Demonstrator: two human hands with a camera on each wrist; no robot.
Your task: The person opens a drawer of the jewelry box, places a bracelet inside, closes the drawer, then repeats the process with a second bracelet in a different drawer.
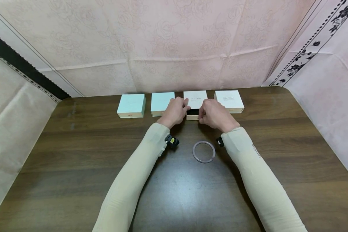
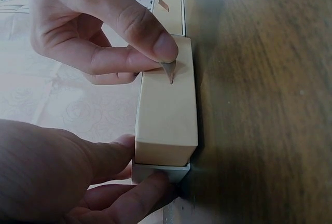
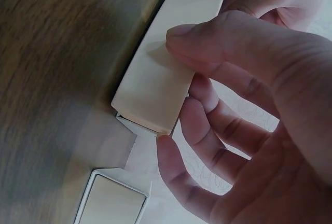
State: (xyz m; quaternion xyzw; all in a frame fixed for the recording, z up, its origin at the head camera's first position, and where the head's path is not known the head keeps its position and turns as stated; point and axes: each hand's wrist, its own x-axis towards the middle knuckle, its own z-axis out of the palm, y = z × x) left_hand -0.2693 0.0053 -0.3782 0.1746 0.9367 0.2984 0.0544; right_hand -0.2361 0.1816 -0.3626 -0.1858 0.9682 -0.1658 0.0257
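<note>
A white drawer box point(image 1: 195, 98), third in a row of boxes, has its cream drawer point(image 1: 192, 118) partly pulled out, with a dark inside showing. Its front face carries a small ribbon tab point(image 2: 169, 70), which my right hand point(image 1: 216, 115) pinches between thumb and finger. At the box's left end my left hand point(image 1: 175, 113) holds the outer sleeve point(image 2: 161, 172), thumb on one side and fingers on the other. A translucent pale-purple bangle point(image 1: 204, 161) lies on the table between my forearms, touched by neither hand.
Two mint-green boxes point(image 1: 131, 104) stand to the left, the nearer one point(image 1: 161, 100) partly behind my left hand. Another white box point(image 1: 229, 99) is close on the right. A patterned cloth point(image 1: 162, 42) hangs behind the brown wooden table point(image 1: 87, 154).
</note>
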